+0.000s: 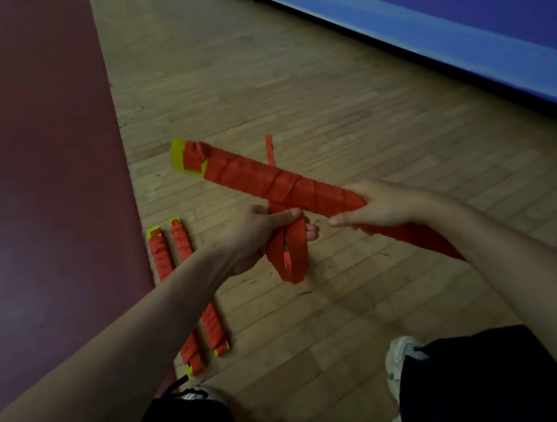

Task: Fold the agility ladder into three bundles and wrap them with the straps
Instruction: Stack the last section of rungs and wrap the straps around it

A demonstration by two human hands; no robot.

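- The third ladder bundle (pixel 260 177) is held in the air above the wooden floor (pixel 346 306). It slants from its yellow rung end (pixel 180 156) at far left down toward the person's right side, and red strap is wound along most of its length.
- The right hand (pixel 382 205) holds the bundle's near part, fingers curled round it and thumb lying along it.
- The left hand (pixel 250 235) pinches a slack strap loop (pixel 295 254) between thumb and fingers, just under the bundle.
- To do this step well, I judge: keep the right grip firm so the rungs don't splay. Pull the loop taut before each turn, lay the turns side by side, and tuck the end under a tight wrap.
- A short strap tail (pixel 269 148) sticks out behind the bundle; I cannot tell where it attaches.
- The bundle's near end disappears under the right forearm.
- Any buckle or fastener is too blurred to make out.
- The outer finished bundle (pixel 161 257) and the inner finished bundle (pixel 213 324) lie side by side on the floor, partly hidden by the left forearm.
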